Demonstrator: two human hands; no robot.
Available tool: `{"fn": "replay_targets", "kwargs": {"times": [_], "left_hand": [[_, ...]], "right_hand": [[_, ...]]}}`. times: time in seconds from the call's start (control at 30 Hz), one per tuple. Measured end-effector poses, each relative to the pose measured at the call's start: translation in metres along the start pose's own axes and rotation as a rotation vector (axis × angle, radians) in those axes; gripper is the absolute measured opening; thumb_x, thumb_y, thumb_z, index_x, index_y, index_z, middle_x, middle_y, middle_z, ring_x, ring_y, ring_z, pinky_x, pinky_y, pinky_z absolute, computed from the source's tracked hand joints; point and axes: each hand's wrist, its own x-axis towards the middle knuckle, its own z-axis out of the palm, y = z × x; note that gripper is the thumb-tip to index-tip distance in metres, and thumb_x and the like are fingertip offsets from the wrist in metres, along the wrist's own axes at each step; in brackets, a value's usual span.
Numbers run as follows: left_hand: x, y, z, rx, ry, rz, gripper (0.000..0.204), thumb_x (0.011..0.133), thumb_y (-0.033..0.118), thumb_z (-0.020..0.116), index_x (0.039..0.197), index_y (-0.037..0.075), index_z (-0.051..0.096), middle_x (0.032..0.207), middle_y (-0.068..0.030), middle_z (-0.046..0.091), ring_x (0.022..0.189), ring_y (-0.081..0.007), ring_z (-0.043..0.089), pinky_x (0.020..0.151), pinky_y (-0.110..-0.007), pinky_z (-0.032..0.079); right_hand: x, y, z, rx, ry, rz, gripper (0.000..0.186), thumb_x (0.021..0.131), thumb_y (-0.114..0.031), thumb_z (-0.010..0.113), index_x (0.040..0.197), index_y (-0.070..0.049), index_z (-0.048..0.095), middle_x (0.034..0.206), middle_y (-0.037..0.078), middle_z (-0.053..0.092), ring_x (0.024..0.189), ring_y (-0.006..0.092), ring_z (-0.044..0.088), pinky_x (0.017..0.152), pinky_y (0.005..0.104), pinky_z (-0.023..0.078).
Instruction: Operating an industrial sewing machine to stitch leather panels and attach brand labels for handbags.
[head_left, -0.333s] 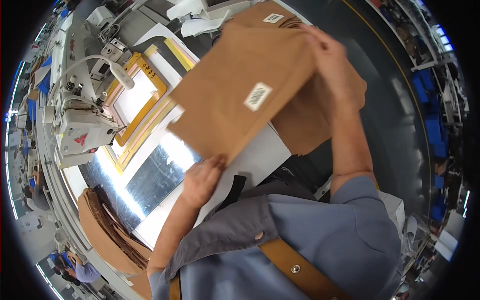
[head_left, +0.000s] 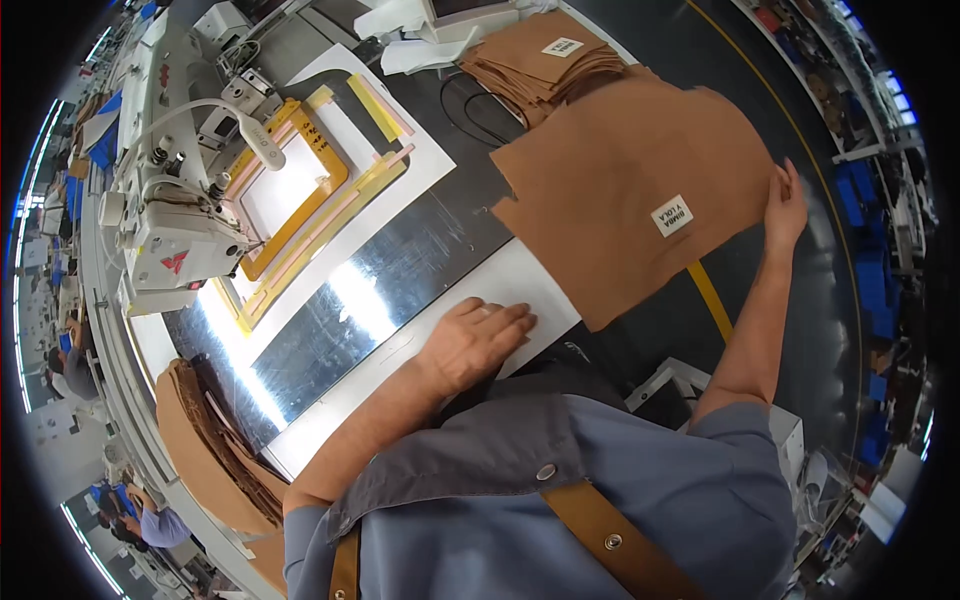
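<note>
"What's nearest?"

"The left hand (head_left: 475, 342), palm down at the near edge of the counter (head_left: 545, 290). Its fingers are loosely curled, side by side; nothing shows in them, but the palm is hidden, so I cannot tell how far they close."

"And the brown panel (head_left: 605, 190)?"

"Ahead of that hand and to its right — near its fingertips, not touching. It spreads past the counter's edge, above the floor (head_left: 820, 320); what bears it underneath is hidden."

"Which hand is nearer to it?"

"The right hand (head_left: 786, 210). Its fingers are at the panel's right-hand edge, but whether they pinch it or only touch I cannot tell."

"Long axis?"

"Unclear — it looks about as broad as long. Its near edge slants away and rightward to the right fingers, the pale label (head_left: 672, 215) just inside it."

"Beyond?"

"The stack (head_left: 520, 62) of brown pieces, by the panel's far side."
</note>
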Motion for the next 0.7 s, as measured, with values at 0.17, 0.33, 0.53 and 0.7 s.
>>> {"fn": "replay_targets", "kwargs": {"times": [0.17, 0.33, 0.53, 0.7], "left_hand": [[-0.067, -0.030, -0.027, 0.115, 0.174, -0.391, 0.037, 0.079, 0.007, 0.082, 0.114, 0.008, 0.069, 0.117, -0.0093, 0.075, 0.101, -0.0253, 0.072, 0.086, -0.040, 0.053], [-0.150, -0.056, -0.048, 0.354, 0.408, -0.785, 0.037, 0.093, 0.022, 0.072, 0.124, 0.004, 0.067, 0.130, -0.0165, 0.069, 0.117, -0.0352, 0.066, 0.099, -0.045, 0.047], [-0.198, -0.072, -0.038, 0.553, 0.541, -1.041, 0.057, 0.102, 0.038, 0.061, 0.144, 0.001, 0.053, 0.154, -0.0209, 0.051, 0.145, -0.0369, 0.045, 0.119, -0.053, 0.029], [-0.179, -0.070, -0.048, 0.475, 0.387, -1.149, 0.058, 0.104, 0.040, 0.055, 0.148, 0.002, 0.048, 0.158, -0.0198, 0.046, 0.151, -0.0356, 0.037, 0.123, -0.055, 0.021]], "right_hand": [[-0.028, -0.014, 0.044, -0.297, 0.033, -0.052, 0.028, 0.103, -0.017, 0.063, 0.129, -0.010, 0.071, 0.122, 0.006, 0.075, 0.110, 0.0222, 0.071, 0.099, 0.0336, 0.053], [-0.065, -0.145, 0.161, 0.048, -0.326, -0.272, 0.024, 0.099, -0.019, 0.068, 0.119, -0.009, 0.074, 0.113, 0.011, 0.074, 0.103, 0.0283, 0.070, 0.093, 0.0393, 0.054], [-0.083, -0.244, 0.316, 0.278, -0.461, -0.759, 0.024, 0.090, -0.017, 0.073, 0.111, -0.006, 0.076, 0.110, 0.010, 0.075, 0.105, 0.0310, 0.068, 0.093, 0.0439, 0.052], [-0.061, -0.256, 0.416, 0.056, -0.315, -0.931, 0.024, 0.090, -0.016, 0.069, 0.111, -0.010, 0.078, 0.109, 0.007, 0.076, 0.113, 0.0249, 0.066, 0.094, 0.0435, 0.051]]}}
